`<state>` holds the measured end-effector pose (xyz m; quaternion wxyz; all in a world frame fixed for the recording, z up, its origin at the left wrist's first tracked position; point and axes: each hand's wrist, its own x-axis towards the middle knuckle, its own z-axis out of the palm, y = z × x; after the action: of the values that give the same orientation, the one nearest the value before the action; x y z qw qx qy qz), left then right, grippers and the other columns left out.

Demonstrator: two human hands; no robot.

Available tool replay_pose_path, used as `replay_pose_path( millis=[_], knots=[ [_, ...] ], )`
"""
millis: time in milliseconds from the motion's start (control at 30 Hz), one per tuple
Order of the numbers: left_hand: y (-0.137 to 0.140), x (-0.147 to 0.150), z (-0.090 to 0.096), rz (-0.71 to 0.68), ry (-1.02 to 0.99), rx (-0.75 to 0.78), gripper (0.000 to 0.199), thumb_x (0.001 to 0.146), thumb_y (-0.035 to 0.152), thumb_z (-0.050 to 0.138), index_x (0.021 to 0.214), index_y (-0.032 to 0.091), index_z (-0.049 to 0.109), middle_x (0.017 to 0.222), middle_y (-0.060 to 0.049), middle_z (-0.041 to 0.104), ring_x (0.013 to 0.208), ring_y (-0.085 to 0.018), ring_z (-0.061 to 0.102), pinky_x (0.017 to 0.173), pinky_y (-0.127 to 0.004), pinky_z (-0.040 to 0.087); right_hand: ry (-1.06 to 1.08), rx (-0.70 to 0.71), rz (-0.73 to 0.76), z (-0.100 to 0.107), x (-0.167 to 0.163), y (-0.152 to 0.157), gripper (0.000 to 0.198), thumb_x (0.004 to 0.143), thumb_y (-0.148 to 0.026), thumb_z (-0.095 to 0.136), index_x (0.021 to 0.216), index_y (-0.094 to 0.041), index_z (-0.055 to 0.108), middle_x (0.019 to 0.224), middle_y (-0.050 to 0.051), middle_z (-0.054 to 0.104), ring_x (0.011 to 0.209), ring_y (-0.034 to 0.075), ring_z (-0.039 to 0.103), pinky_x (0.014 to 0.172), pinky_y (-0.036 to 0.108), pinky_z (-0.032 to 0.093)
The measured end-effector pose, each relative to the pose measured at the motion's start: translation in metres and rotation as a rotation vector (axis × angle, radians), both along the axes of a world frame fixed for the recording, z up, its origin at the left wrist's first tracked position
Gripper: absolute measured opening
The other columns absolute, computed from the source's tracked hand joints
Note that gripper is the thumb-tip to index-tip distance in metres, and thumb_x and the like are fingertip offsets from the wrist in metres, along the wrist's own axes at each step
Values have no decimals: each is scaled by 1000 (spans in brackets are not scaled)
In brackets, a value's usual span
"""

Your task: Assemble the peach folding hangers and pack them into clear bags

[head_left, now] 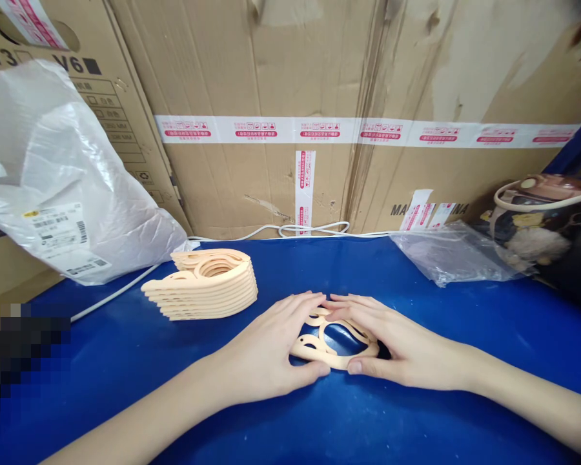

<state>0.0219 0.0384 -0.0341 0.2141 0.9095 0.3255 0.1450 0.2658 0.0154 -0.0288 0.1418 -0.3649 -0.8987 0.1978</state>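
A cream plastic folding hanger (pixel 336 360) lies folded on the blue table, between my two hands. My left hand (pixel 266 352) grips its left end, the thumb at the near edge and the fingers over the far side. Around the right end my right hand (pixel 407 345) is closed in the same way, its thumb on the near rim. The fingertips of both hands almost meet at the far edge and hide part of the hanger. To the left, apart from my hands, stands a neat stack of matching folded hangers (pixel 227 287).
A white plastic mailer bag (pixel 77 187) leans at the left. Cardboard boxes (pixel 252 181) wall off the back, with a white cable (pixel 314 229) along their foot. At the right lie a clear plastic bag (pixel 455 252) and a transparent pouch with a handle (pixel 537 219).
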Motion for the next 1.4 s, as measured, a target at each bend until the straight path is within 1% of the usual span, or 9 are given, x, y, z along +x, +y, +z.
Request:
replay_pose_path(
  millis=[133,233,300,433,567,667,967,1167,1400],
  knots=[
    [0,1,-1,23,25,-28,86,78,50,67,147,20,25,151,-12,35,137,-31,33,110,-52,32,77,-12,-88,1,0,0,45,91,-48,53,129,-23,49,137,9,49,126,23,43,104,39,37],
    [0,3,2,21,17,24,77,79,49,68,143,22,33,142,-10,47,130,-29,43,105,-49,39,150,44,-242,1,3,5,30,94,-44,47,113,-23,57,116,7,59,109,22,52,94,38,41],
    [-1,6,6,28,7,94,72,78,48,70,137,22,40,133,-9,55,121,-28,51,100,-46,44,160,32,-341,0,5,10,30,94,-46,46,105,-22,59,101,6,62,94,22,55,83,36,43],
    [-3,11,19,64,-34,279,65,79,48,69,131,19,43,125,-9,58,111,-27,55,93,-42,48,287,-250,-399,2,9,14,34,91,-51,49,89,-20,61,77,0,57,69,15,49,62,28,37],
    [-9,11,31,46,-40,409,60,80,49,67,126,18,44,123,-9,58,107,-27,57,88,-41,49,558,-593,-405,10,7,9,37,84,-51,60,70,-17,52,62,-5,38,55,9,31,50,24,23],
    [-14,8,33,36,-36,431,60,80,51,67,124,18,44,123,-10,58,105,-27,58,86,-41,49,632,-700,-362,13,5,4,36,83,-48,62,70,-16,53,59,-7,33,53,8,23,48,25,15],
    [-17,-3,26,37,-62,409,61,84,53,62,130,21,39,132,-10,53,119,-27,52,97,-41,45,691,-749,-352,9,1,1,36,82,-49,64,75,-15,59,56,-6,38,50,7,26,48,26,14],
    [-16,-3,18,6,-18,487,70,84,57,59,136,19,33,136,-13,51,124,-28,48,102,-45,41,695,-731,-312,8,-2,0,35,83,-49,64,74,-15,58,58,-6,39,52,7,27,48,25,16],
    [-17,-3,14,7,-17,529,65,86,54,58,136,19,35,137,-13,51,124,-29,49,106,-49,37,661,-692,-274,5,-4,0,36,84,-50,62,72,-16,54,58,-6,39,51,7,29,47,24,19]
  ],
)
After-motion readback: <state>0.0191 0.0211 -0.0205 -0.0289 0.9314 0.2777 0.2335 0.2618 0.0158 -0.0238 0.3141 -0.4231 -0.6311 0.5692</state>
